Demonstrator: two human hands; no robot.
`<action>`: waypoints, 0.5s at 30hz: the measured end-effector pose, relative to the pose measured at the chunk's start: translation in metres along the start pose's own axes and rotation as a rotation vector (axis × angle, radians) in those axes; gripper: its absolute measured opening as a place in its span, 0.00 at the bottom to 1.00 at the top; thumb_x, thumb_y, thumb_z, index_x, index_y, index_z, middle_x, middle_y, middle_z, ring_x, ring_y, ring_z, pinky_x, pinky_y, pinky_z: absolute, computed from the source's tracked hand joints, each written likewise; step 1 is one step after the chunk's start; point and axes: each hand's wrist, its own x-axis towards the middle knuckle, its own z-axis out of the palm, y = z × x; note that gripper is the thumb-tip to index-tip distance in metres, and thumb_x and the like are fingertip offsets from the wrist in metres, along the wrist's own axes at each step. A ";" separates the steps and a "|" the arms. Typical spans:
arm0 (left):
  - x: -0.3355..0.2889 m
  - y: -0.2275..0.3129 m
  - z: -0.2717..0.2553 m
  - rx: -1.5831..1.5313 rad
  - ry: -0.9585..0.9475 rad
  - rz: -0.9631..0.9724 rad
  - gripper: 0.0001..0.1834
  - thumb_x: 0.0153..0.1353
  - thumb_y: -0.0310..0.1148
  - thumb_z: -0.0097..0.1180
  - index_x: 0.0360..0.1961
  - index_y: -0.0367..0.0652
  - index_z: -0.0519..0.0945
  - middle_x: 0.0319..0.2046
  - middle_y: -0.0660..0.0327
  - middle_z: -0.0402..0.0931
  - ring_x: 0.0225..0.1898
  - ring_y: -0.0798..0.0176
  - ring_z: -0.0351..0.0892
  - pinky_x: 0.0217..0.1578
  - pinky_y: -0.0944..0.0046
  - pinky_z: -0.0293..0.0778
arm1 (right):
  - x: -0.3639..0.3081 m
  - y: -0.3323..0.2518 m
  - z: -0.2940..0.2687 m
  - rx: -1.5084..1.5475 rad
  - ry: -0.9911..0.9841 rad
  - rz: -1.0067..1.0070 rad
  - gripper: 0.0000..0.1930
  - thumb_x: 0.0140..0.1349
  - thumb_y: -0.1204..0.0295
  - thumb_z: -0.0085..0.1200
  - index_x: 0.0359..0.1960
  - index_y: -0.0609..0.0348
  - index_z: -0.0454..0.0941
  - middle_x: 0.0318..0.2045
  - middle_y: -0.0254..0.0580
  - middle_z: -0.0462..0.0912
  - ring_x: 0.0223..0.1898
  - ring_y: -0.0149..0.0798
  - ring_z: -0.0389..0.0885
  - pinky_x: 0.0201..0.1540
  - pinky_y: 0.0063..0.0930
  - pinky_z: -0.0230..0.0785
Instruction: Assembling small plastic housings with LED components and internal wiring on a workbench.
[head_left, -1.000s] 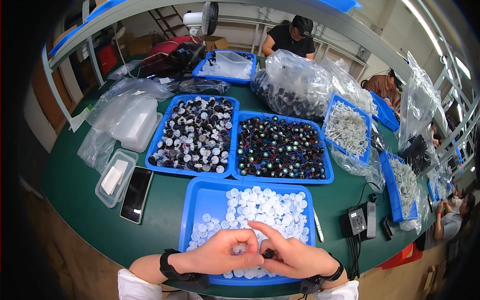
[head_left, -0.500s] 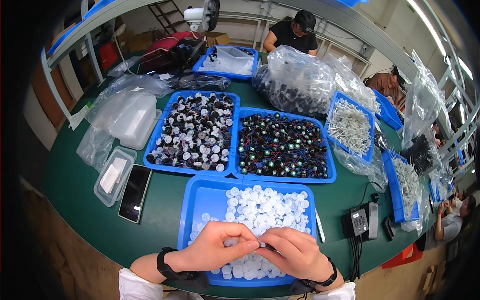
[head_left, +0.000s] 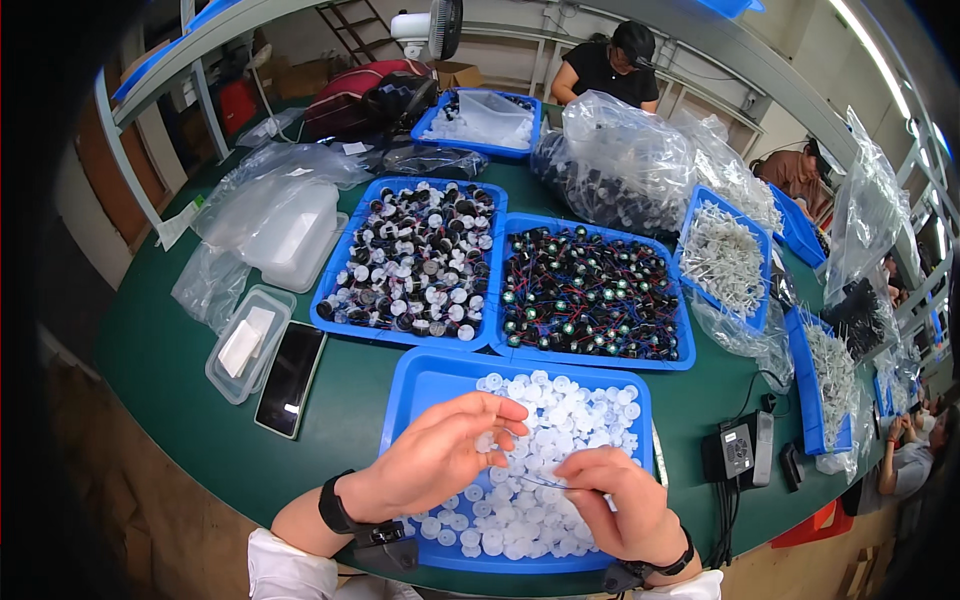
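Note:
My left hand [head_left: 440, 455] hovers over the left part of a blue tray [head_left: 400, 400]. Its fingers are loosely curled and apart from the thumb; a pale piece shows in the gap, and I cannot tell whether it touches the fingers. To the right, my right hand [head_left: 620, 495] pinches a thin dark wire [head_left: 540, 483] that sticks out leftward between thumb and fingers. Whatever else sits inside that grip is hidden. Beneath both hands, many round translucent white plastic pieces [head_left: 560, 415] fill the tray.
Behind stand a blue tray of black-and-white parts [head_left: 410, 265] and another of wired black parts [head_left: 590, 295]. A phone [head_left: 290, 380] and clear box [head_left: 240, 350] lie left. At right are a black power adapter [head_left: 735, 450] and trays of white stems [head_left: 722, 262]. A co-worker [head_left: 610, 70] sits opposite.
My hands were together, fingertips meeting on a small dark part. Now they are apart, the left one with loosened fingers, the right with a wire in its pinch. The view has shifted slightly.

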 end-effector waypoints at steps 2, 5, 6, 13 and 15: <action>0.001 -0.002 0.002 -0.012 0.004 0.007 0.15 0.62 0.29 0.41 0.47 0.32 0.68 0.44 0.52 0.69 0.44 0.63 0.69 0.45 0.62 0.64 | 0.000 -0.003 -0.003 0.052 0.003 0.023 0.10 0.50 0.86 0.51 0.34 0.67 0.66 0.31 0.50 0.74 0.27 0.44 0.74 0.27 0.30 0.68; 0.001 0.000 0.007 0.153 -0.061 -0.011 0.14 0.61 0.26 0.43 0.47 0.31 0.67 0.45 0.51 0.69 0.45 0.61 0.70 0.46 0.61 0.66 | -0.003 -0.004 -0.004 0.102 0.069 0.117 0.08 0.51 0.87 0.49 0.32 0.65 0.66 0.25 0.46 0.73 0.21 0.41 0.70 0.22 0.28 0.63; 0.001 0.002 0.007 0.153 -0.064 -0.016 0.14 0.61 0.26 0.43 0.47 0.31 0.67 0.45 0.51 0.69 0.45 0.61 0.70 0.46 0.61 0.66 | -0.003 -0.003 -0.005 0.100 0.073 0.121 0.08 0.51 0.87 0.49 0.32 0.65 0.66 0.25 0.46 0.73 0.21 0.41 0.70 0.22 0.28 0.63; -0.007 0.004 0.017 0.401 -0.044 0.107 0.15 0.56 0.17 0.49 0.46 0.29 0.69 0.45 0.49 0.71 0.43 0.61 0.75 0.39 0.65 0.75 | -0.001 -0.003 -0.007 0.024 0.078 0.094 0.09 0.49 0.84 0.52 0.33 0.65 0.68 0.20 0.42 0.72 0.17 0.39 0.68 0.17 0.27 0.60; -0.007 0.000 0.016 0.469 -0.010 0.196 0.15 0.55 0.16 0.49 0.45 0.29 0.70 0.45 0.50 0.72 0.41 0.64 0.75 0.39 0.67 0.75 | 0.001 -0.005 -0.007 0.017 0.077 0.102 0.09 0.49 0.84 0.53 0.32 0.65 0.69 0.19 0.41 0.71 0.17 0.38 0.68 0.17 0.27 0.60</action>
